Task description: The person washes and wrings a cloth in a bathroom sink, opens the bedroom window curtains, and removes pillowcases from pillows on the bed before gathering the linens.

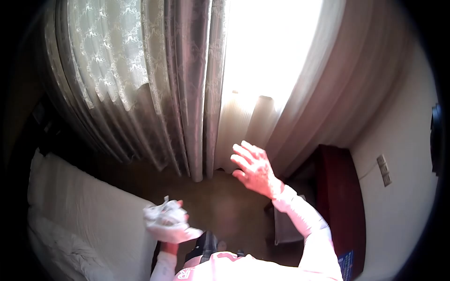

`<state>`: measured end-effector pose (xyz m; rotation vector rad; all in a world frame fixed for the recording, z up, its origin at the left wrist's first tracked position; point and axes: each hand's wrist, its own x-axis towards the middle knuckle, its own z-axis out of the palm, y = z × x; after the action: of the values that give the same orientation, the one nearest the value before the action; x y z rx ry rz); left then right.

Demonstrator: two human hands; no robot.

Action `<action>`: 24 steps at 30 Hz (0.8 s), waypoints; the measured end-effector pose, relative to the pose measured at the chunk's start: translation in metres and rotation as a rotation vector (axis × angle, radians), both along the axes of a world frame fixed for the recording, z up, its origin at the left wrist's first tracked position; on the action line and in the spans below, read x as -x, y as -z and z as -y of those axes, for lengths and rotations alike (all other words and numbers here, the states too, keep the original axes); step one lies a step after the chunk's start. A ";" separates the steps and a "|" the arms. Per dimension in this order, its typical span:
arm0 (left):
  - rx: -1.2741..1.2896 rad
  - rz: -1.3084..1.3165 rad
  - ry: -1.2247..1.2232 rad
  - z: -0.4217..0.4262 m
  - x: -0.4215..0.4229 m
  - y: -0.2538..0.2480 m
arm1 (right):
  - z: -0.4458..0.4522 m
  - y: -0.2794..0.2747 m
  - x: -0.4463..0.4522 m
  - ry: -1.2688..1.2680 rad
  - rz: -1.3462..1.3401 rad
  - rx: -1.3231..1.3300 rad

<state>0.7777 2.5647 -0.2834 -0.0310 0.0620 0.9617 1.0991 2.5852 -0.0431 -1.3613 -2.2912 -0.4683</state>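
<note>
My left hand [180, 213] is low at centre-left, closed round a crumpled white cloth [166, 222] that hides most of the fingers. The cloth hangs over the wrist, beside the edge of a white-sheeted bed [89, 201]. My right hand [253, 169] is raised in front of the curtains, its fingers spread and nothing in it. Patterned grey curtains [187, 93] fall in folds at the left and centre. A sheer curtain [239, 126] with bright light behind it hangs beyond my right hand.
A dark red desk [335, 187] stands along the right wall, with a chair or stool [287, 225] partly under it. Wall sockets [384, 170] are above the desk, and a dark object [437, 140] is at the right edge. Brown floor [220, 201] shows between bed and desk.
</note>
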 end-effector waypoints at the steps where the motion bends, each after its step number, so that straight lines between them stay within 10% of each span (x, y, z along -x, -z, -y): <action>1: 0.046 -0.167 -0.132 0.001 0.005 -0.018 | -0.028 -0.006 -0.018 0.024 0.110 -0.056; 4: -0.179 -1.026 -0.432 -0.007 0.045 0.031 | -0.113 -0.018 -0.076 0.148 0.445 -0.216; 6: -0.057 -0.894 -0.521 -0.019 0.062 0.058 | -0.159 -0.046 -0.085 0.172 0.646 -0.295; 7: 0.183 -0.414 -0.505 -0.023 0.061 0.041 | -0.185 -0.057 -0.082 0.092 0.748 -0.417; 9: 0.365 0.246 -0.513 -0.050 0.048 0.003 | -0.243 -0.083 -0.065 -1.020 -0.249 0.440; 11: 0.259 -0.211 -0.685 -0.073 0.038 -0.006 | -0.306 -0.106 -0.070 -1.306 -0.606 0.812; 12: 0.193 0.110 -0.577 -0.088 0.039 -0.001 | -0.337 -0.118 -0.072 -1.440 -0.771 0.997; 18: -0.152 0.182 -0.397 -0.156 0.006 -0.030 | -0.450 -0.143 -0.098 -1.227 -0.887 1.165; 21: -0.217 0.151 -0.368 -0.170 -0.017 -0.042 | -0.478 -0.146 -0.132 -1.039 -0.259 0.648; 23: -0.344 0.070 -0.411 -0.175 -0.032 -0.035 | -0.473 -0.165 -0.160 -0.166 0.906 -0.268; 24: -0.284 0.153 -0.364 -0.168 -0.045 -0.045 | -0.461 -0.174 -0.173 -0.425 0.760 -0.456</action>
<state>0.8227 2.7330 -0.2387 0.1509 -0.2286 1.3212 1.2723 3.0466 0.1313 -0.4780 -2.6838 -1.4333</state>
